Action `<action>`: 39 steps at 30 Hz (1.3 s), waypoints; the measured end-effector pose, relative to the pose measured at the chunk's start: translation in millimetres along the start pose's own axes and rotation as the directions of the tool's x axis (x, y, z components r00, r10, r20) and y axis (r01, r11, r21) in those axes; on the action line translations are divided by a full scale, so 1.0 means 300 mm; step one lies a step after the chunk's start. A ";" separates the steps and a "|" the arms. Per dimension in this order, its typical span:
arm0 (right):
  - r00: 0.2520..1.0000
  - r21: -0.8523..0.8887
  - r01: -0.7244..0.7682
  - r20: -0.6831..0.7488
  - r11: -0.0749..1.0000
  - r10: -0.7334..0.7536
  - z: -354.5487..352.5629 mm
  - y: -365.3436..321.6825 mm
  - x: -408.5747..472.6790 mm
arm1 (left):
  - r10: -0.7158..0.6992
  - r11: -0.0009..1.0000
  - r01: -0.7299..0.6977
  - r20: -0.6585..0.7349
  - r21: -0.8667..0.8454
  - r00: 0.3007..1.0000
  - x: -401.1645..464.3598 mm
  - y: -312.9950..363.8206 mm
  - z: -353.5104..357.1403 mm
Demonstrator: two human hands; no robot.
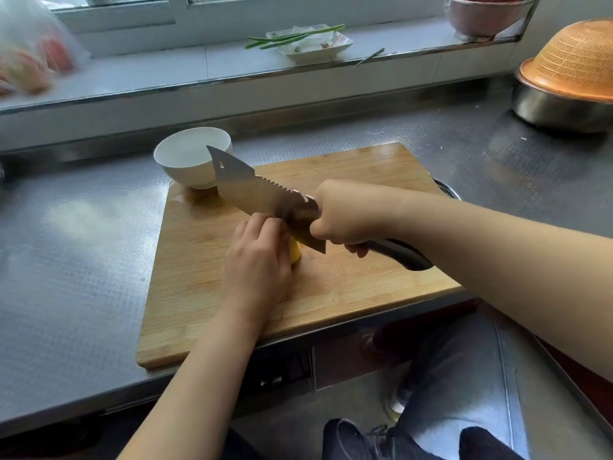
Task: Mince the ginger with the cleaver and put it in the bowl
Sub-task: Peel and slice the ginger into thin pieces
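Observation:
A yellow piece of ginger (296, 253) lies mid-way across the wooden cutting board (199, 293), mostly hidden under my left hand (257, 260), whose curled fingers hold it down. My right hand (345, 215) grips the black handle of the cleaver (252, 190). Its blade, with a serrated spine, slants over the ginger and points toward the far left. A white bowl (185, 154) stands at the board's far left corner, just behind the blade tip, and looks empty.
The steel counter (73, 247) surrounds the board. An orange colander on a steel basin (570, 78) stands at the far right. On the window ledge are a white dish with green scallions (311, 41), a pink bowl (481, 14) and a plastic bag (33, 51).

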State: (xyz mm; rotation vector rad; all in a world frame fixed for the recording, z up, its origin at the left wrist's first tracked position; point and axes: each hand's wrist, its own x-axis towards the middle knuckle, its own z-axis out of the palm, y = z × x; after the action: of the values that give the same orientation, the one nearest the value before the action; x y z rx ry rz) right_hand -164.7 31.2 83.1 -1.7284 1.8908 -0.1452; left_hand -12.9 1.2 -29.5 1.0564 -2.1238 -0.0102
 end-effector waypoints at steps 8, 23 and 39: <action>0.998 -0.001 -0.061 0.007 0.998 0.061 0.068 0.011 0.037 | -0.008 1.000 0.008 -0.027 -0.024 1.000 -0.003 -0.009 0.007; 0.999 0.130 0.003 -0.036 0.991 0.001 0.001 0.043 -0.002 | 0.002 0.999 -0.002 -0.001 -0.034 1.000 -0.007 -0.007 0.002; 1.000 -0.001 -0.029 0.009 1.000 0.029 -0.020 -0.017 -0.015 | 0.009 1.000 -0.008 0.021 -0.018 1.000 -0.005 -0.006 -0.003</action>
State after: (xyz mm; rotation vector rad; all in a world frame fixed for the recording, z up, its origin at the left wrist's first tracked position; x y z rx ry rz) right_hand -163.1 32.8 91.8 -1.6986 1.9081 -0.1256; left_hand -10.5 1.3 -30.5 1.0408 -2.1431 -0.0364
